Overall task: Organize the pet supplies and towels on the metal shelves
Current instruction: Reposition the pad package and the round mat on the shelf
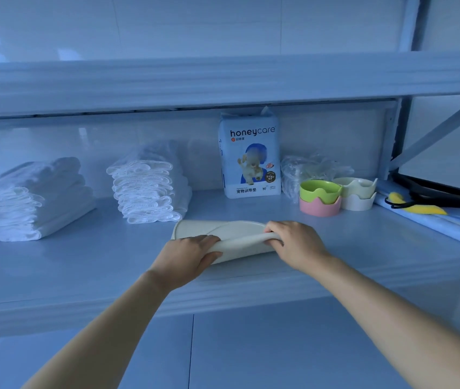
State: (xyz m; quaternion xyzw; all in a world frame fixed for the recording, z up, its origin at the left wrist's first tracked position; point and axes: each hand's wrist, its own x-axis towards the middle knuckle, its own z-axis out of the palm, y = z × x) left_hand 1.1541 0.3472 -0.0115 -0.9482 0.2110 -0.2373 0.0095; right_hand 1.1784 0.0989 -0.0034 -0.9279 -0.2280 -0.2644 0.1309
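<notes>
Both grips are clenched on the cream mat's (223,234) raised near edge, left hand (188,258) and right hand (293,244) folding it on the shelf (83,265). Towel stacks (146,189) sit far left, bowls (320,196) far right. Next, I'd guess: press flat, slide back.

A pet-care storage corner: metal shelf (83,265) with stacked towels (27,200), training-pad pack (251,164), pet bowls (321,199).

Count: two towel stacks (31,197) (147,189) on the left, one honeycare pad pack (250,158) mid-frame, four bowls (320,190) (320,208) (356,184) (359,203) right of center, one cream mat (223,231) in the center.
</notes>
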